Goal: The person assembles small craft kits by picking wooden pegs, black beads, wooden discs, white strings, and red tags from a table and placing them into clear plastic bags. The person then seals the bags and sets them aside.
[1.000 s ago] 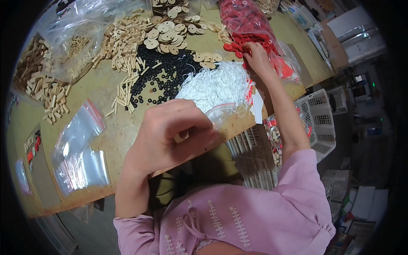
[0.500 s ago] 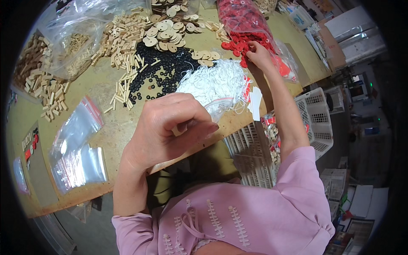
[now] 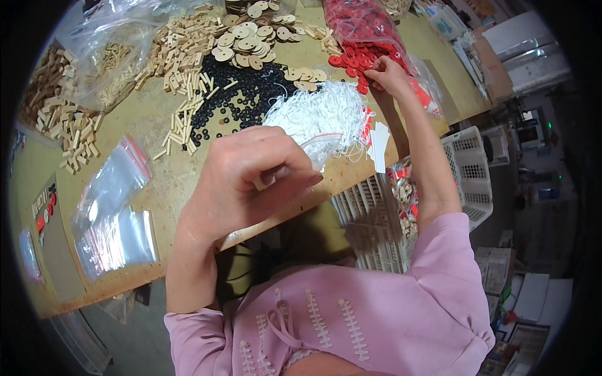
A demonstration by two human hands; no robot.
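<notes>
My left hand (image 3: 251,182) is raised over the near table edge, its fingers curled closed. A small clear zip bag (image 3: 323,145) with a red strip shows just beyond its fingers and appears gripped there; the hand hides its lower part. At the far right, my right hand (image 3: 390,76) reaches to a spill of red discs (image 3: 354,61), fingertips pinched together at their edge. What lies between those fingertips is too small to make out. The discs spread from a large clear bag of red pieces (image 3: 364,25). A heap of white cords (image 3: 316,116) sits between my hands.
Black beads (image 3: 241,94), round wooden discs (image 3: 244,44), wooden sticks (image 3: 182,122) and wooden blocks (image 3: 75,138) lie in piles. Flat zip bags (image 3: 119,238) lie at left. White card pieces (image 3: 379,147) sit near the edge, above a white plastic crate (image 3: 467,169).
My right hand has shifted slightly right and down along the edge of the red discs. My left hand stays almost in place, still closed.
</notes>
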